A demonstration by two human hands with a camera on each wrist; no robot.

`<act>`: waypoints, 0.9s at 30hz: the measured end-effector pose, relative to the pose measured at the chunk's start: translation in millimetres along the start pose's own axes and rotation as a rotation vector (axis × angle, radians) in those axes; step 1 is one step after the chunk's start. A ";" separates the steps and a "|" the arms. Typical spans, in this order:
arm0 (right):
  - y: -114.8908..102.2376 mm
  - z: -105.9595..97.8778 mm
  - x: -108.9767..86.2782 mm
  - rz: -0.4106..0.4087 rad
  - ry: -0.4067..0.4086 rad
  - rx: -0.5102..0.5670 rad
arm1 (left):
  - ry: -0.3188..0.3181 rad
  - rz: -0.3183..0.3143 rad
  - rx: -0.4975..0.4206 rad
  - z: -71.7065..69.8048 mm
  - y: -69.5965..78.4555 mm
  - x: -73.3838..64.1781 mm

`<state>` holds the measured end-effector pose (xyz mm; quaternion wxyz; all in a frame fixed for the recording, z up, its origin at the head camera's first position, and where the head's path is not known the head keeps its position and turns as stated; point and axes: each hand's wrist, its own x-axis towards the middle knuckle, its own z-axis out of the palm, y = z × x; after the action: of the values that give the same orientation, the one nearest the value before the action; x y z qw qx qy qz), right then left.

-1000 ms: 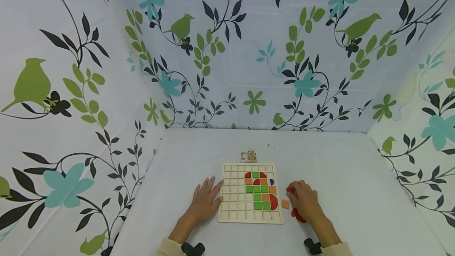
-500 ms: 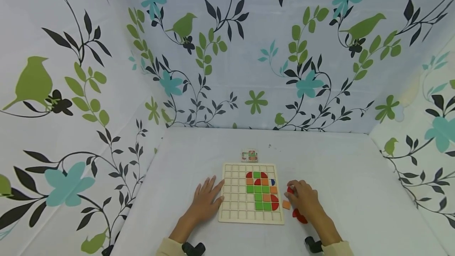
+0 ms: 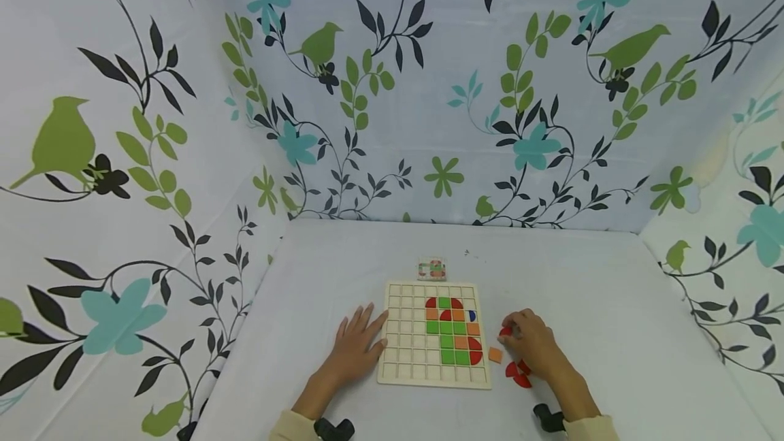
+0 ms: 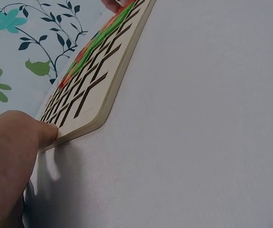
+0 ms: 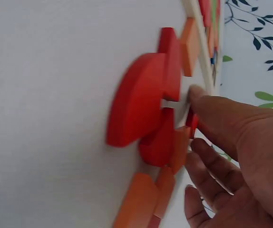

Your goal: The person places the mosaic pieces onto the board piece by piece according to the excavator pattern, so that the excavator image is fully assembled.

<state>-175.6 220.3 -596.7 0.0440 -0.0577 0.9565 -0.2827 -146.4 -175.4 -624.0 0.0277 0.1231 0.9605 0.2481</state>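
Note:
My left hand lies with spread fingers at the left side of a wooden grid board. In the left wrist view its thumb touches the board's edge. Right of the board, my right hand pinches a small red tile between thumb and fingers. That tile is mostly hidden by the thumb in the right wrist view. Loose red quarter-round tiles lie beneath and beside this hand. Green, red, orange and blue tiles fill several cells on the board's right half.
A small printed pattern card lies behind the board. One orange square tile sits by the board's right edge. More orange tiles lie under the right hand. A patterned cloth walls off the back and sides of the white table.
My right hand has shifted slightly right, with the red tile at its fingertips, and more of the loose red tiles shows. The left hand stays at the board's edge.

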 end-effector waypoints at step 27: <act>-74.4 38.9 8.8 -0.195 0.044 0.009 | -0.006 -0.006 0.005 -2.5 3.5 -1.4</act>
<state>-173.3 136.2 -589.1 -0.0044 -0.1443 0.9457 -0.2912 -144.6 -174.0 -620.2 0.0312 0.1210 0.9613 0.2454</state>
